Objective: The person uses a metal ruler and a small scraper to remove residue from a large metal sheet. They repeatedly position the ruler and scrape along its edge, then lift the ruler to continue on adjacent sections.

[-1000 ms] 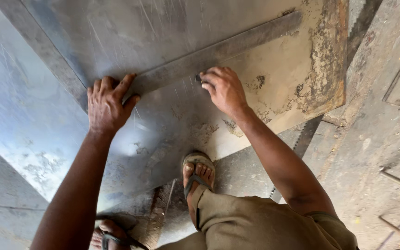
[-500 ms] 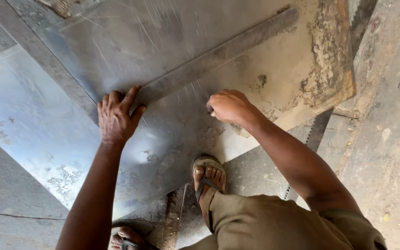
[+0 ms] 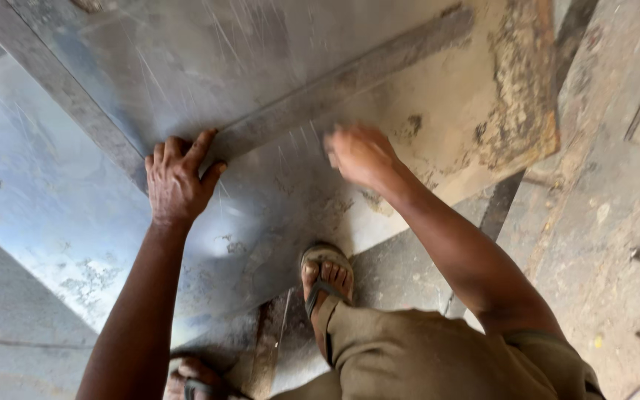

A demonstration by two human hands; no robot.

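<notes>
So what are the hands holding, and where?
The left hand presses the near end of the long flat grey metal straightedge against the metal sheet. The blurred right hand cannot be told.

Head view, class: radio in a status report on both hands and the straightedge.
Left hand flat, pinning straightedge on metal sheet. Right hand blurred beside its edge, grip unclear. Sandalled foot on sheet's near edge.

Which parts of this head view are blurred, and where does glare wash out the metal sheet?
Head view: the right hand is smeared by motion blur, so its grip cannot be read; the left hand, pressed flat on the long grey metal straightedge, is sharp. Pale bluish glare whitens the scratched steel sheet at left; the rusty right edge shows none.
</notes>
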